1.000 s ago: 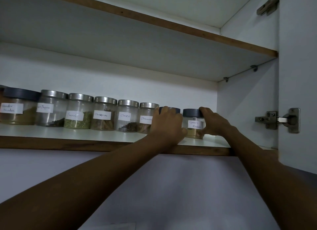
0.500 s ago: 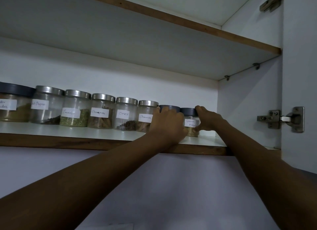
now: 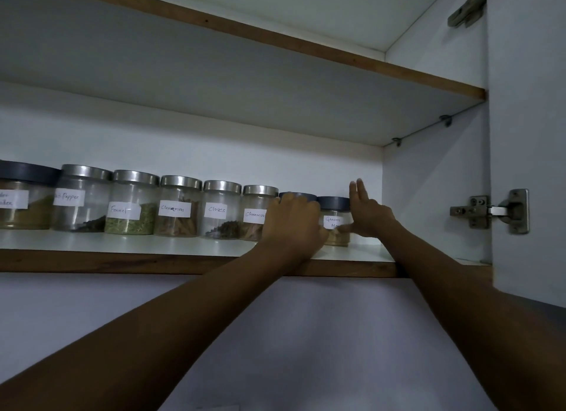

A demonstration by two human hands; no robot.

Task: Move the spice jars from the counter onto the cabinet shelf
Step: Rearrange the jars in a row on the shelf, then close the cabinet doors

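A row of labelled spice jars stands on the cabinet shelf (image 3: 153, 245). Left to right they read pepper (image 3: 81, 200), fennel (image 3: 131, 204), cinnamon (image 3: 179, 208), cloves (image 3: 221, 211) and a second cinnamon (image 3: 255, 214). My left hand (image 3: 294, 223) grips a dark-lidded jar (image 3: 301, 195) that it mostly hides. At the right end of the row is the garam masala jar (image 3: 333, 217) with a dark lid. My right hand (image 3: 366, 216) is beside that jar with straight fingers, its thumb touching the jar's front.
A larger dark-lidded jar (image 3: 24, 196) stands at the far left. The upper shelf (image 3: 275, 40) hangs overhead. The cabinet's right wall (image 3: 428, 196) and open door (image 3: 526, 135) with its hinge (image 3: 490, 211) close off the right side. A short stretch of bare shelf lies right of the last jar.
My right hand has let go of the garam masala jar's lid and its fingers now stand straight beside it. My left hand keeps its grip on the neighbouring jar.
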